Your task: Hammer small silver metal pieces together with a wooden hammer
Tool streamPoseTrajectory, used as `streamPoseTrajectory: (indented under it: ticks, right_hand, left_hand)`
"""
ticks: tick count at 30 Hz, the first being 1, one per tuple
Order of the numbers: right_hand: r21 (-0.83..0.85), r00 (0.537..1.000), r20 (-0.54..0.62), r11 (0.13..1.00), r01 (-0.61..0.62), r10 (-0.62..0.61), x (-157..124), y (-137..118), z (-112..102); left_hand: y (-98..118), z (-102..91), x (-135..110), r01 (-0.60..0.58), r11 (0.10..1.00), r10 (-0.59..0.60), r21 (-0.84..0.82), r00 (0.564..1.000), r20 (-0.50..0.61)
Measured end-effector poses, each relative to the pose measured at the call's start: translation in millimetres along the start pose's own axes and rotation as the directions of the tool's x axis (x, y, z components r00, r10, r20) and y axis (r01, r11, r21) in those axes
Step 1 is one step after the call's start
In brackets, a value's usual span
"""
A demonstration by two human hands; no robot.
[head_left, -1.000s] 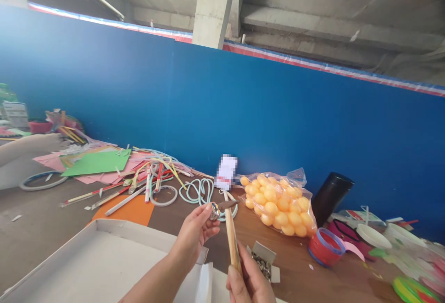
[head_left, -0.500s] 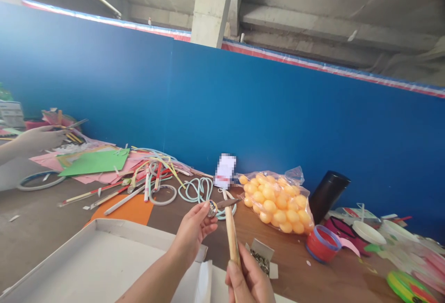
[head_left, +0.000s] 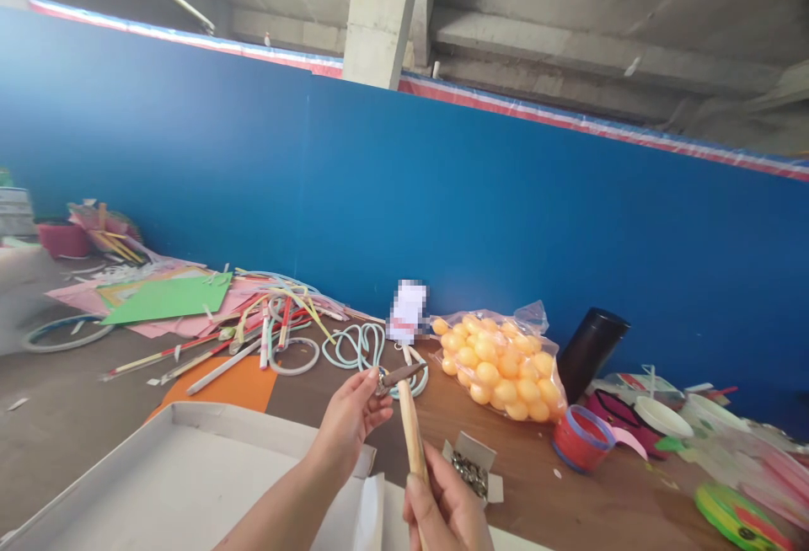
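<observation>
My right hand is closed round the wooden handle of a hammer, thumb on the near side and fingers wrapped behind it. The handle leans up and slightly leftward out of my fist, and the dark head sits across its top, the tapered end pointing to the right. My left hand pinches a small shiny metal piece between thumb and forefinger, the other fingers loosely curled beneath. That piece is up in the air, at the blunt end of the head (whether the two touch, I can't tell from here).

Just beyond my right knuckles, an open little carton of small metal bits stands on the brown table. Under my left forearm lies a shallow white box, and at its far edge a sheet of orange paper. Past my hands are coiled pale blue tubes, and to their right a clear bag of orange balls. A black cylinder leans behind the bag, with a red tub, blue at the rim, in front of it. A blue wall runs along the back.
</observation>
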State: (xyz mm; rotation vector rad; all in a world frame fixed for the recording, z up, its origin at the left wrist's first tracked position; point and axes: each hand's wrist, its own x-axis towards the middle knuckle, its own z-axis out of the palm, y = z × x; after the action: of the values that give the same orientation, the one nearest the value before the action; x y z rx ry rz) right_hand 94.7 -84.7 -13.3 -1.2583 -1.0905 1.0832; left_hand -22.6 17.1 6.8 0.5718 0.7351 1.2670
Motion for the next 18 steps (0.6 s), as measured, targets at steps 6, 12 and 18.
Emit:
streamPoseTrajectory:
  ticks: [6, 12, 18]
  right_hand:
    - [0.007, 1.0, -0.023, 1.0, 0.02, -0.02, -0.2, -0.3, 0.3]
    - [-0.004, 1.0, -0.017, 1.0, 0.011, -0.011, -0.1, -1.3, 0.3]
    - [-0.003, 1.0, -0.016, 1.0, -0.003, 0.003, -0.7, -5.7, 0.4]
  left_hand:
    - [-1.0, -1.4, 0.9, -0.009, 1.0, 0.009, 0.013, 1.0, 0.002]
    - [0.9, 0.2, 0.3, -0.007, 1.0, 0.008, 0.024, 1.0, -0.008]
    - [-0.1, -0.6, -1.0, -0.005, 0.999, 0.005, 0.042, 1.0, -0.011]
